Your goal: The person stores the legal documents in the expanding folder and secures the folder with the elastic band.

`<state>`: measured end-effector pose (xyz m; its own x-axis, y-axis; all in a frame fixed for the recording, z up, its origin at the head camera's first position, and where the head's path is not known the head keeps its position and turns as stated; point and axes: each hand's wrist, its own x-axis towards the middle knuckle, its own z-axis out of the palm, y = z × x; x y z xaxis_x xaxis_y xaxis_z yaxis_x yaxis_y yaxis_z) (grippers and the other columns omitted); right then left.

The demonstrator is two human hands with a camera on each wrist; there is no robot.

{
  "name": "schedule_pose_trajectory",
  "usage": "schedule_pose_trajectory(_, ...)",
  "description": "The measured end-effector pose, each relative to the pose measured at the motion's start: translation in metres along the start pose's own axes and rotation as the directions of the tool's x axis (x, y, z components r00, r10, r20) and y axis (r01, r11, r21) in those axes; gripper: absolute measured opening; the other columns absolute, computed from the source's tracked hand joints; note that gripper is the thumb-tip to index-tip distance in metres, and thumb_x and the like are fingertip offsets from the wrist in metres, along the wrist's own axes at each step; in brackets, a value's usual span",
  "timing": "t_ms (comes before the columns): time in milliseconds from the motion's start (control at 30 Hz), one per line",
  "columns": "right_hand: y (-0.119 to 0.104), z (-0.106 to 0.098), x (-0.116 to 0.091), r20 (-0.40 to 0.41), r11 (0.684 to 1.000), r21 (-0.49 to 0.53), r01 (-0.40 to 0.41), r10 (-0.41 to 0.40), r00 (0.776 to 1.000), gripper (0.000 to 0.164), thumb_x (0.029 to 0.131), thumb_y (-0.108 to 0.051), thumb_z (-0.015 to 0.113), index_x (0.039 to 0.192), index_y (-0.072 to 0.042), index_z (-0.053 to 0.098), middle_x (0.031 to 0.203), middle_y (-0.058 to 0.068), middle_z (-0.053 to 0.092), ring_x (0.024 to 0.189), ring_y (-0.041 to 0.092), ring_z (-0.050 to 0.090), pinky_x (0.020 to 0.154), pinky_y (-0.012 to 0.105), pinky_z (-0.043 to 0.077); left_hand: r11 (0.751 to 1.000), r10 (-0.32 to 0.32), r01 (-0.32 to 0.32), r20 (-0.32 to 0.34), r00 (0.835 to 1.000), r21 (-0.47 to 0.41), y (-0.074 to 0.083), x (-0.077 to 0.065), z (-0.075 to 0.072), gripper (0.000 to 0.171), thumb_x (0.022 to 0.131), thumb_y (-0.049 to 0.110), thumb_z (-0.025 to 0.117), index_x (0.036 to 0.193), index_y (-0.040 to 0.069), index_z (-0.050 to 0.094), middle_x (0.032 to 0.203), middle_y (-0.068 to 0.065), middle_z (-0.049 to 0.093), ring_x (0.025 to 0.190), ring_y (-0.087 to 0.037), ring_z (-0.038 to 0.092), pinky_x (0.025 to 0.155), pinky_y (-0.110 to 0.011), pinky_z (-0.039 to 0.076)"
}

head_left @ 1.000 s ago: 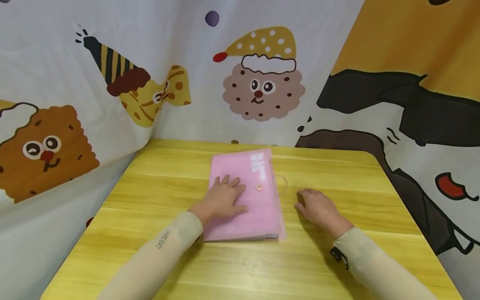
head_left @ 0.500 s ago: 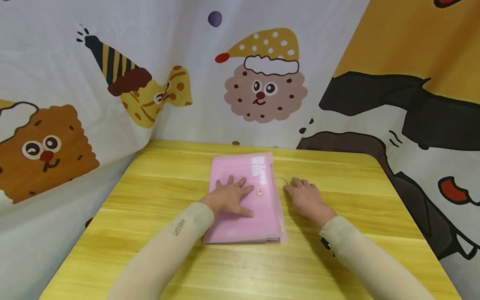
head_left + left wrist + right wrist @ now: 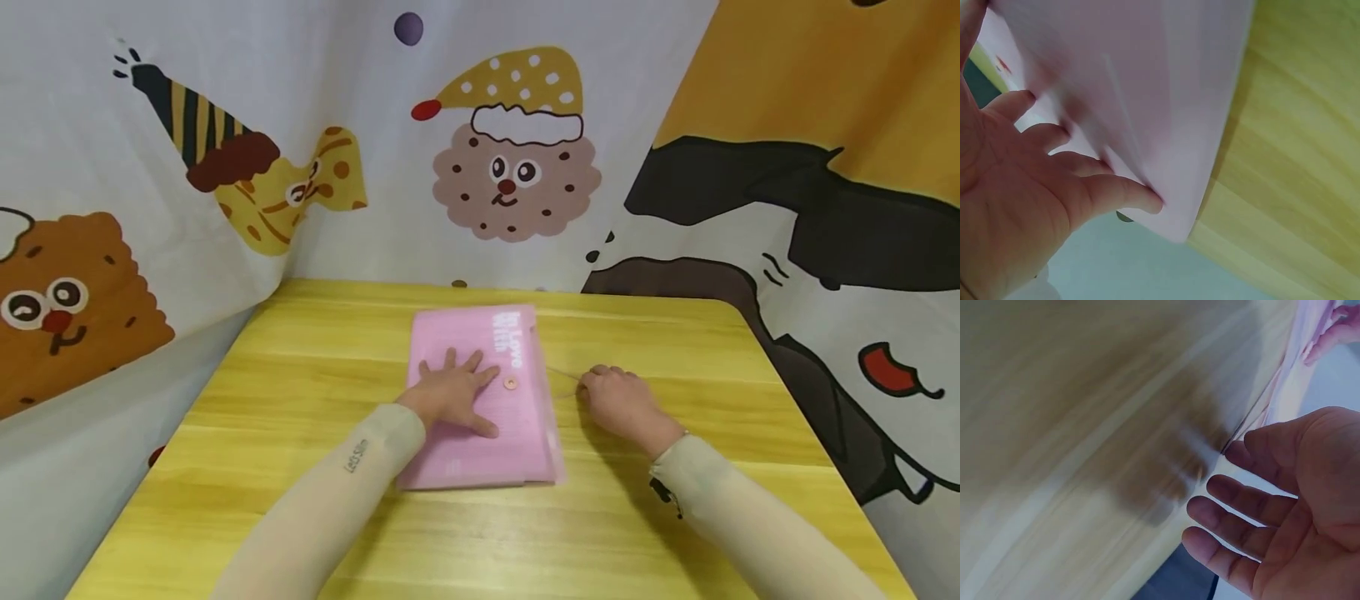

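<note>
A pink document folder (image 3: 480,454) with white lettering and a small round button (image 3: 511,382) lies flat on the table. Spread across its middle, my left hand (image 3: 452,396) rests with fingers straight; the left wrist view shows those fingertips touching the pink cover (image 3: 1191,94). A thin elastic cord (image 3: 564,372) runs from the folder's right edge to my right hand (image 3: 624,407), which pinches it between thumb and forefinger. In the right wrist view the cord (image 3: 1249,419) stretches taut from those fingertips, while the other fingers hang loosely curved.
The yellow wood-grain table (image 3: 300,350) extends around the folder on all sides. Behind it hangs a white curtain (image 3: 405,242) with cartoon prints, which also drapes down at the left and right.
My right hand has moved toward the folder, taken hold of the cord loop and drawn it out to the right. My left hand shifted slightly on the cover and stays spread there.
</note>
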<state>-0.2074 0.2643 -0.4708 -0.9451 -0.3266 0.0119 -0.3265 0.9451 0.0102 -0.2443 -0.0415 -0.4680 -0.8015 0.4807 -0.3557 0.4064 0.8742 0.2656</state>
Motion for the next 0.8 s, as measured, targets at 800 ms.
schedule_pose_trajectory(800,0.004,-0.003,0.052,0.258,0.9,0.389,-0.197,0.099,0.961,0.032,0.102,-0.014,0.067,0.129,0.002,0.066,0.123,0.022,0.073,0.107,0.033,0.069,0.094,0.049,0.057,0.999,0.023,-0.023,-0.006,1.0,-0.05,-0.006,0.001,0.001,0.117,0.073,0.072,0.087,0.169,0.041,0.028,0.182,-0.001,0.008,0.165,-0.05,-0.001,0.121,-0.085,0.006)
